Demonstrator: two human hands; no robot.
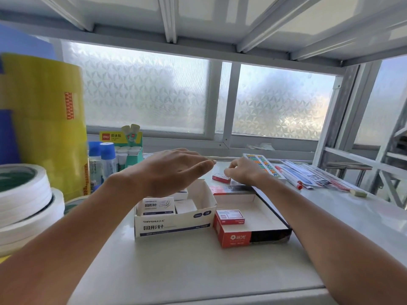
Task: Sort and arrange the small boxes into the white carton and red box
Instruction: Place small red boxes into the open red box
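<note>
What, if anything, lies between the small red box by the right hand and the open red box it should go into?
Nothing visible. The small red box lies on the shelf just behind the red box, at the right hand. The tray's raised lid edge sits between them, but its open top holds only one small red box.

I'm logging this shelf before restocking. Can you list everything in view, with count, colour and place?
white carton: one, white, centre; small white boxes inside, count unclear
red box: one, red and black, right of carton
small red box: one, inside red box
small red box on shelf: one, behind red box
tape rolls: several, white and yellow, left
glue bottles: two, blue caps, left rear
glue stick display: one, green, rear
bead strip: one, multicoloured, right rear
left hand: open, over carton
right hand: at shelf's red box, grip unclear
</note>
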